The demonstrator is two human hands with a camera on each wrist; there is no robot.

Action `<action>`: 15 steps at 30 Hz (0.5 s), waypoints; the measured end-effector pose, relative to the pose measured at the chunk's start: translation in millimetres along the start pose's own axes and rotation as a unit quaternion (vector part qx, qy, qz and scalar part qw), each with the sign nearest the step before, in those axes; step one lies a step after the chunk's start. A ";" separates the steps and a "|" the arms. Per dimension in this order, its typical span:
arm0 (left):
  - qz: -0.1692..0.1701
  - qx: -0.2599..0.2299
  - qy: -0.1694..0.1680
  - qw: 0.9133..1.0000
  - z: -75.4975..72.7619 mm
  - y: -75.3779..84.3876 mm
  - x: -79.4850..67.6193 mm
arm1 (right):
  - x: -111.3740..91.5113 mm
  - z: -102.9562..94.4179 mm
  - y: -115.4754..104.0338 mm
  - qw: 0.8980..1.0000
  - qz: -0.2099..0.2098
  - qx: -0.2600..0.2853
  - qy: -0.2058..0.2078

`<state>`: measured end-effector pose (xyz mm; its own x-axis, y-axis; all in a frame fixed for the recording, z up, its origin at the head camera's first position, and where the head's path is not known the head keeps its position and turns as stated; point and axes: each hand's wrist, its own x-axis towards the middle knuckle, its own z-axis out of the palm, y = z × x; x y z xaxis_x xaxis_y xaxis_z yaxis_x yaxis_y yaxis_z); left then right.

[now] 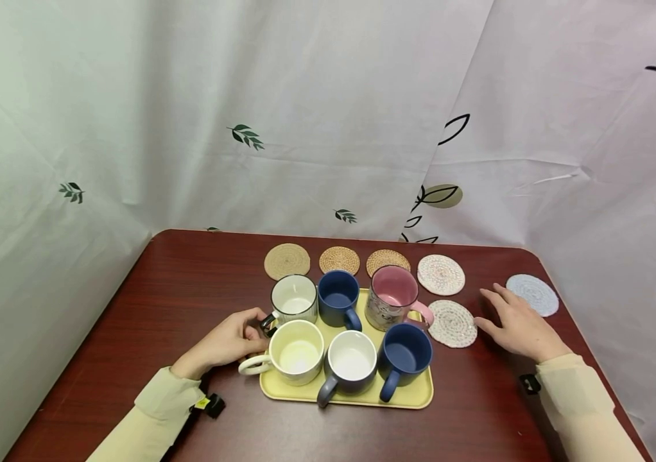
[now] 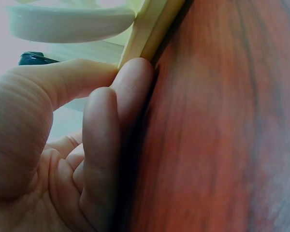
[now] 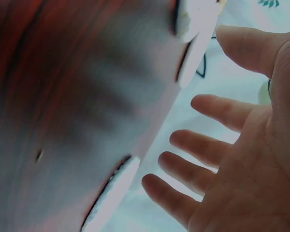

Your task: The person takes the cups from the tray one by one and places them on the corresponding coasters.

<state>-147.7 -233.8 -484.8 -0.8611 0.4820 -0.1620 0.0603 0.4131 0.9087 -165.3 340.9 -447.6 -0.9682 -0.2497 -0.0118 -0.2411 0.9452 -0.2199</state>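
Note:
My left hand (image 1: 233, 338) is at the left edge of a yellow tray (image 1: 346, 395), and its thumb and fingertips pinch the rim, as the left wrist view shows. Two rows of mugs stand on the tray: a white mug with a black handle (image 1: 294, 298), a blue mug (image 1: 337, 299) and a pink mug (image 1: 391, 299) behind; a cream mug (image 1: 298, 353), a grey mug (image 1: 351, 362) and another blue mug (image 1: 404, 351) in front. Over the table at the right hovers my right hand (image 1: 521, 327), fingers spread and holding nothing, between a speckled coaster (image 1: 452, 324) and a pale blue coaster (image 1: 533, 294).
Along the back lie an olive coaster (image 1: 287, 261), two tan woven coasters, one partly hidden by the pink mug, and a white coaster (image 1: 441, 274). A pale cloth with leaf prints (image 1: 305, 128) hangs behind the dark red table (image 1: 189, 276).

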 end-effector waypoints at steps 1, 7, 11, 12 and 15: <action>0.000 0.000 0.000 1.000 0.1 0.0 0.0 | 0.1 0.0 3.4 1.000 0.001 0.001 -0.001; 0.001 -0.003 -0.001 1.000 0.3 -0.2 0.1 | -0.1 -0.1 24.4 1.000 0.012 0.006 -0.004; 0.001 -0.003 -0.002 1.000 0.2 -0.4 0.1 | 0.2 -1.5 35.5 1.000 0.022 0.011 -0.003; 0.001 -0.003 -0.002 1.000 0.2 -0.5 0.1 | 0.1 -2.3 37.8 1.000 0.026 0.012 -0.004; 0.000 -0.003 -0.002 1.000 0.0 -1.1 0.2 | 0.0 -5.1 44.9 0.999 0.038 0.015 -0.006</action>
<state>-148.0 -234.1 -485.8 -0.8589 0.4855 -0.1632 0.0578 0.4085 0.9109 -176.5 384.4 -452.6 -0.9827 -0.1804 -0.0405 -0.1651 0.9548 -0.2473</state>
